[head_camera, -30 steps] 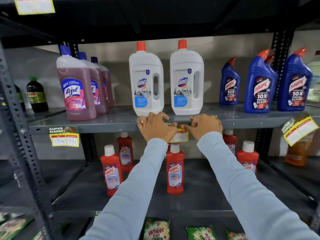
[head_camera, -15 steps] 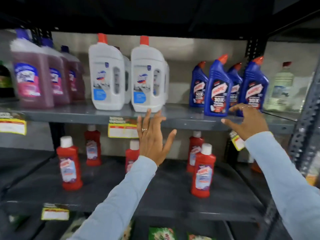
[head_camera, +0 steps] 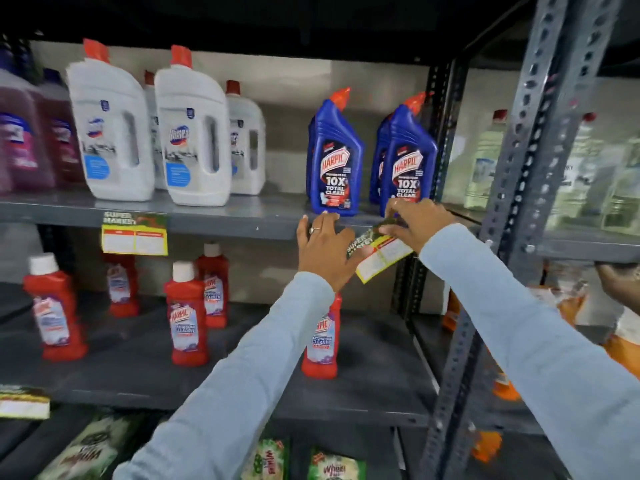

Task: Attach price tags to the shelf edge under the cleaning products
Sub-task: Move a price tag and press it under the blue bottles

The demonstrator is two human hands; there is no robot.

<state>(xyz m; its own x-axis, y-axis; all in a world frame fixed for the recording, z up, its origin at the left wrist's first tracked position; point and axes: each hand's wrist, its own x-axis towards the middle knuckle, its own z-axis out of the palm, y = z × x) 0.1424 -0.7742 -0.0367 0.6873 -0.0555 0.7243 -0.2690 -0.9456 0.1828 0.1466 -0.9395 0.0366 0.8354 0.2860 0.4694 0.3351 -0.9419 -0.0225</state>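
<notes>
A yellow and green price tag (head_camera: 379,254) hangs tilted off the grey shelf edge (head_camera: 221,226) under the blue Harpic bottles (head_camera: 334,161). My right hand (head_camera: 417,223) pinches the tag's top corner. My left hand (head_camera: 323,245) rests with spread fingers on the shelf edge just left of the tag, touching its left end. A second price tag (head_camera: 135,233) sits fixed and level on the same edge under the white Domex bottles (head_camera: 194,133).
Red Harpic bottles (head_camera: 187,313) stand on the shelf below. Purple bottles (head_camera: 24,140) are at the far left. A perforated steel upright (head_camera: 512,188) rises right of my hands. Another person's hand (head_camera: 620,282) shows at the right edge. Detergent packs (head_camera: 332,465) lie at the bottom.
My view has swung right. Both hands left the tag under the white bottles; my right hand now grips the tilted tag under the blue bottles and my left hand has joined it.
</notes>
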